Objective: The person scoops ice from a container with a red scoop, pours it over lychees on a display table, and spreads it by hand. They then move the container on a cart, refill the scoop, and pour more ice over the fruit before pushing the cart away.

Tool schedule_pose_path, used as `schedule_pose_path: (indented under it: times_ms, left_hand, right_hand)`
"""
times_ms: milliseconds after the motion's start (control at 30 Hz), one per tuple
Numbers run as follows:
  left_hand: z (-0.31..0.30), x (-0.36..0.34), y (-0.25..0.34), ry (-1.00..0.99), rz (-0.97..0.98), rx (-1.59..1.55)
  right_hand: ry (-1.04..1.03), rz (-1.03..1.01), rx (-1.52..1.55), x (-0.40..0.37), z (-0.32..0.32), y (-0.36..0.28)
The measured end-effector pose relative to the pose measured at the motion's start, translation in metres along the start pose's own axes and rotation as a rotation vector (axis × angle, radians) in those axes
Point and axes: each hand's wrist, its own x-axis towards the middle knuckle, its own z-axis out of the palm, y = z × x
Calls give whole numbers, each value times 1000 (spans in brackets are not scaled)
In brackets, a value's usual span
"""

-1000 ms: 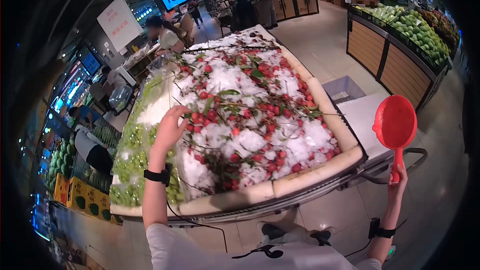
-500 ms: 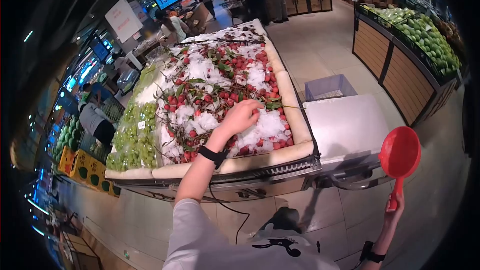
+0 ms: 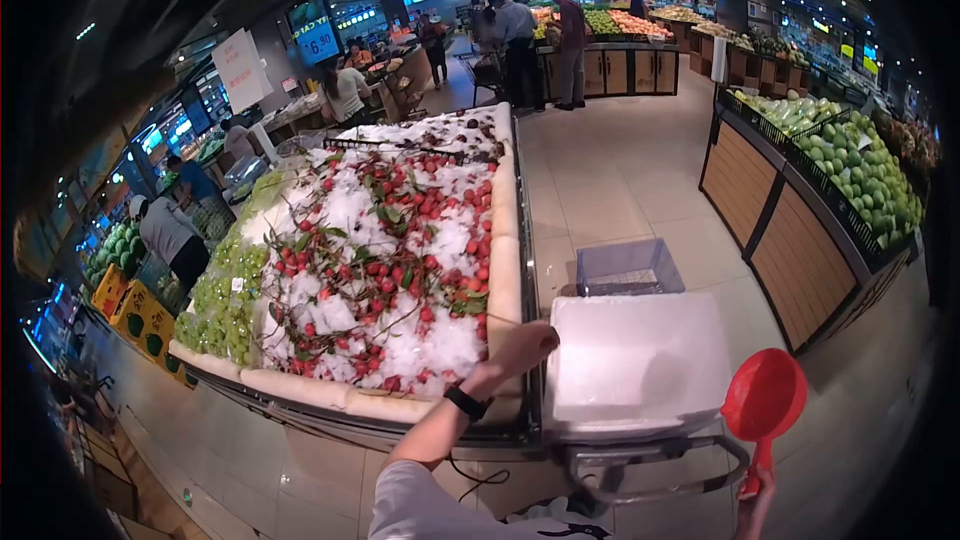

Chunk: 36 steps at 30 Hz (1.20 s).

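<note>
My left hand, with a black band at the wrist, is above the near right corner of the display, beside the white foam box. Its fingers look curled together, and whatever they may hold is hidden. At the lower right, my right hand grips the handle of a red plastic ladle, whose round bowl is raised beyond the box's right side. Red lychees with stems and leaves lie among crushed ice on the display, left of my left hand.
Packed green grapes line the display's left side. A grey-purple crate stands behind the foam box, and a metal cart handle is in front. Green fruit fills a wooden stand at right. Several people are farther back.
My left hand has left the lychees and ice and moved right, to beside the foam box. My right hand still holds the ladle. The view has tilted up and turned right.
</note>
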Motion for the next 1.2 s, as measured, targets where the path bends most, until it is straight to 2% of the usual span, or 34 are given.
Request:
schedule_pose_path:
  times_ms: [33,100,167,233,300,367,433,467,500,567,633,700,767,800,867,967,1000,1067,1100,1133,1167,1200]
  left_hand:
    - [18,15,0,-18,-50,-48]
    - [47,42,-1,-83,-24,-49]
    - [66,55,4,-91,-66,-70]
    - [77,64,15,-235,-83,40]
    - [98,59,13,-228,-95,33]
    - [117,49,8,-336,-174,12]
    - [143,23,-7,-345,-150,107]
    - [157,11,-11,-285,-18,372]
    - [160,7,-1,-278,-35,375]
    - [169,-3,24,-294,-350,246]
    - [182,-15,50,-217,-494,210]
    - [198,-23,86,-69,-551,198]
    - [211,-24,120,-7,-587,277]
    - [221,-28,122,44,-590,254]
    - [225,-18,137,174,-589,230]
    - [195,29,173,416,-536,102]
    - [188,44,180,421,-538,107]
    - [180,72,188,634,-483,-509]
    - [197,78,162,761,-418,-921]
    - [217,86,143,731,-308,-1273]
    - [237,97,134,556,-377,-1329]
    - [257,100,119,160,-430,-617]
  right_hand:
    - [-32,-4,-12,18,-3,-6]
    - [-9,9,-4,44,-1,-29]
    - [-28,143,-20,52,10,-55]
    - [-47,174,36,86,2,-53]
    - [-103,182,31,107,9,-64]
    - [-122,184,-9,139,7,-63]
    - [-193,255,-58,172,6,-61]
    - [-176,273,-54,187,10,-57]
    - [-190,281,-63,204,10,-53]
    - [-360,298,-131,238,9,-48]
    - [-426,329,-179,261,6,-49]
    - [-504,345,-218,280,12,-59]
    - [-544,447,-240,291,9,-67]
    - [-561,454,-256,299,4,-66]
    - [-734,379,-306,308,-6,-65]
    - [-673,520,-302,311,-13,-67]
    - [-681,521,-301,314,-20,-63]
    - [-741,394,-326,318,-32,-47]
    - [-752,396,-316,312,-30,-48]
    - [-714,413,-299,306,-30,-53]
    - [-675,435,-289,301,-32,-53]
    - [-672,444,-276,307,-39,-43]
